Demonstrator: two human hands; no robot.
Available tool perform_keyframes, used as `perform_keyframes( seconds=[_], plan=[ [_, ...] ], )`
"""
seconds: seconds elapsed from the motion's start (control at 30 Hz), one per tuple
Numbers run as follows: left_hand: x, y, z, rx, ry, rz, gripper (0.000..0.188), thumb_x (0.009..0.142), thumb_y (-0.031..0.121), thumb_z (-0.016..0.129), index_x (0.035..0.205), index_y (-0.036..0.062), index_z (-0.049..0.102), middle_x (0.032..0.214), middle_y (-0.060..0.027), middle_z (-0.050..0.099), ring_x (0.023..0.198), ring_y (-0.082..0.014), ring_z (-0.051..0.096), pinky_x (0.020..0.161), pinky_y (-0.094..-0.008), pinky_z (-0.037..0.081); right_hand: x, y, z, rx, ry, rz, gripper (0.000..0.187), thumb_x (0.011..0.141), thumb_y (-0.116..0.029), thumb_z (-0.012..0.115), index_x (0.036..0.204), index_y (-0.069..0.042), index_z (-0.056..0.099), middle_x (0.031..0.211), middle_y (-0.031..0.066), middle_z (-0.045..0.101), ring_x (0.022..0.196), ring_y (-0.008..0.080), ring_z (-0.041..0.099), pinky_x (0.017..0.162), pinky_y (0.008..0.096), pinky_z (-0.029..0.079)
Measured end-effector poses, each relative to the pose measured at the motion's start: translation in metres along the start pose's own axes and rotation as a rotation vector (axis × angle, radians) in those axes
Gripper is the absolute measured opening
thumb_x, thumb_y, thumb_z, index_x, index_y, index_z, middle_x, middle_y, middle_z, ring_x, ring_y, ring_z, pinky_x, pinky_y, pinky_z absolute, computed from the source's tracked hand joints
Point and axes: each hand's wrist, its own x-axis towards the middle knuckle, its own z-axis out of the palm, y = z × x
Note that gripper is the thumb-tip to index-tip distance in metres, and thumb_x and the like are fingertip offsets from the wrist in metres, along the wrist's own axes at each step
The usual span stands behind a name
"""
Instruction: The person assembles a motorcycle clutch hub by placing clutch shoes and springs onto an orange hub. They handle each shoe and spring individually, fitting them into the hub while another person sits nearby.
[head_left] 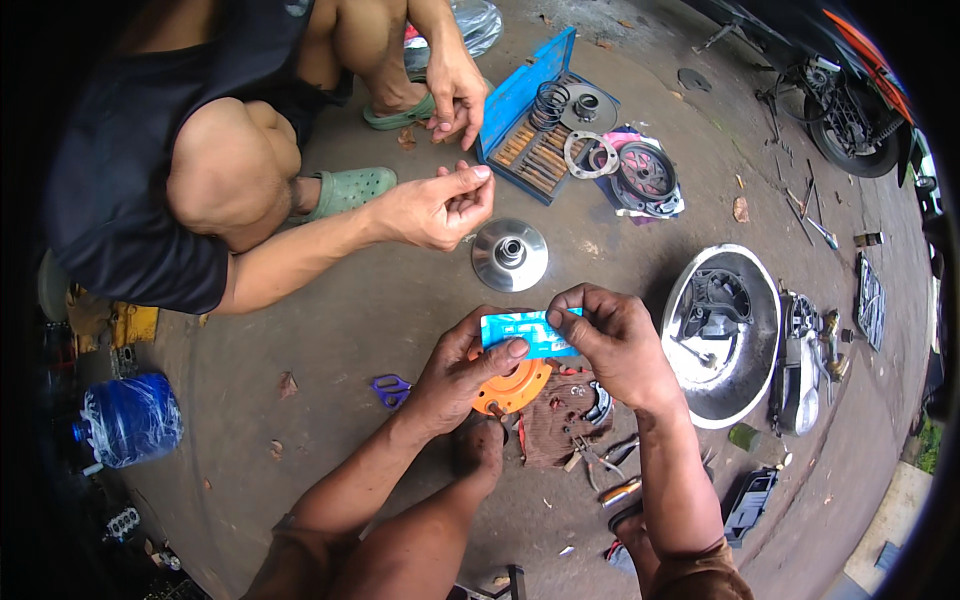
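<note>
Both my hands are on a small flat blue packet (520, 333). My left hand (465, 365) grips its left end, thumb across the front. At the top right corner, my right hand (605, 335) pinches the packet between thumb and fingers. Just below it is a round orange part (512, 388) with a rim of holes, partly hidden by my left hand; whether that hand also supports it I cannot tell. A shiny metal disc with a central hub (510, 254) lies on the ground beyond the packet.
A co-worker's hand (440, 208) reaches in from the left. Ahead are a blue toolbox (530, 95) and a black-rimmed round part (647, 170). A metal basin (770, 330) holds parts at right. Pliers (590, 460) lie by a brown cloth (545, 440); purple scissors (390, 390) lie left.
</note>
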Motion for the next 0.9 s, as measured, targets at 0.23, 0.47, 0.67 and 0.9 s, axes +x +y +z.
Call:
perform_keyframes(
  seconds=[0.23,0.47,0.67,0.9],
  plan=[
    [-0.016,-0.026,-0.02,-0.213,-0.01,-0.117,0.029,0.104,0.026,0.057,0.123,0.0036,0.057,0.125,-0.0113,0.062,0.115,-0.0178,0.062,0.099,-0.0333,0.052,0.025,-0.015,0.001,0.084,0.002,-0.03,0.019,0.103,-0.014,0.062,0.112,0.002,0.065,0.097,0.0028,0.067,0.085,0.0075,0.062,0.068,0.0252,0.054],
    [-0.028,-0.033,-0.029,-0.296,0.008,-0.137,0.025,0.104,0.026,0.053,0.115,0.0034,0.058,0.129,-0.016,0.062,0.118,-0.0226,0.062,0.103,-0.0371,0.051,0.036,-0.025,0.003,0.097,0.057,-0.172,0.023,0.094,0.001,0.067,0.117,0.003,0.064,0.106,0.0073,0.072,0.095,0.0111,0.066,0.086,0.0276,0.055],
    [-0.025,-0.032,-0.03,-0.305,0.013,-0.163,0.026,0.106,0.026,0.05,0.115,0.0032,0.057,0.132,-0.0164,0.061,0.119,-0.0238,0.062,0.104,-0.0379,0.051,0.042,-0.022,0.002,0.168,0.04,-0.227,0.024,0.095,-0.003,0.069,0.117,0.002,0.064,0.107,0.0071,0.073,0.096,0.0115,0.067,0.087,0.028,0.055],
    [-0.027,-0.035,-0.031,-0.297,-0.009,-0.165,0.026,0.106,0.025,0.048,0.114,0.0027,0.058,0.132,-0.0168,0.061,0.121,-0.0244,0.061,0.106,-0.0386,0.049,0.048,-0.027,0.019,0.202,0.214,-0.421,0.028,0.091,-0.002,0.074,0.118,0.001,0.064,0.113,0.0065,0.07,0.105,0.0126,0.064,0.086,0.0279,0.054]
  ],
)
